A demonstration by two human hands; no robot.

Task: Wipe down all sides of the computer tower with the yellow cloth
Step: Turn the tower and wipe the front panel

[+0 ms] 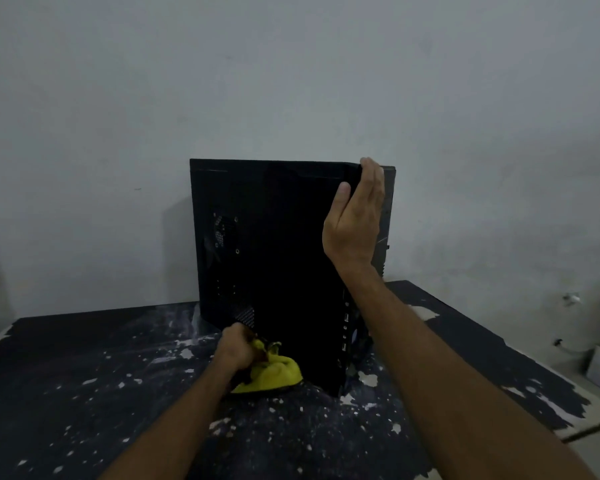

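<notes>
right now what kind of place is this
Probably a rough workroom or storage corner, not a tidy office: a black table with its coating flaking off in white patches, a bare grey wall, and a computer tower standing on the table being wiped with a yellow cloth.

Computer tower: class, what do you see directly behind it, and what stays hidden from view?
Behind the tower stands a plain pale wall, and the dark tabletop runs back to it. The tower's far side and the strip of tabletop behind it are covered, so nothing there can be told.
</notes>
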